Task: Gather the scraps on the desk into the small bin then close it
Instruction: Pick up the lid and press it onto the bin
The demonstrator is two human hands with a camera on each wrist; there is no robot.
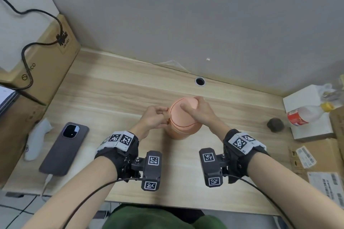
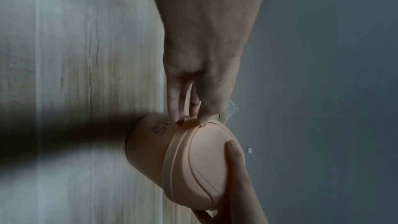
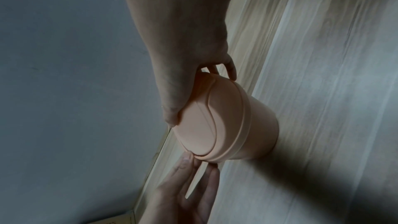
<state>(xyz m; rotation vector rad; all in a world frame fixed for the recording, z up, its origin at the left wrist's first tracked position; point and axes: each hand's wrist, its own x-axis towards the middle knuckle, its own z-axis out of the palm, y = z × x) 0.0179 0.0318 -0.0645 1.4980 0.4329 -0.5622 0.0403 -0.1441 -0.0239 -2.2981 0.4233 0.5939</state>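
Observation:
A small peach bin (image 1: 176, 132) stands upright at the middle of the wooden desk (image 1: 111, 98), with its domed lid (image 1: 178, 113) sitting on top. My right hand (image 1: 189, 104) grips the lid from above: the thumb lies across the dome and the fingers curl over the far edge. My left hand (image 1: 166, 116) pinches the lid's rim on the left side. In the left wrist view its fingertips (image 2: 176, 120) sit just under the rim of the bin (image 2: 148, 151). The right wrist view shows the lid (image 3: 200, 117) between both hands. The bin's inside is hidden.
A dark crumpled lump (image 1: 275, 124) lies on the desk to the right, near a white box (image 1: 309, 132) and a tipped bottle (image 1: 305, 114). A phone (image 1: 64, 148) and a white handheld device (image 1: 37, 139) lie at the left. Cardboard boxes (image 1: 42, 72) flank the desk.

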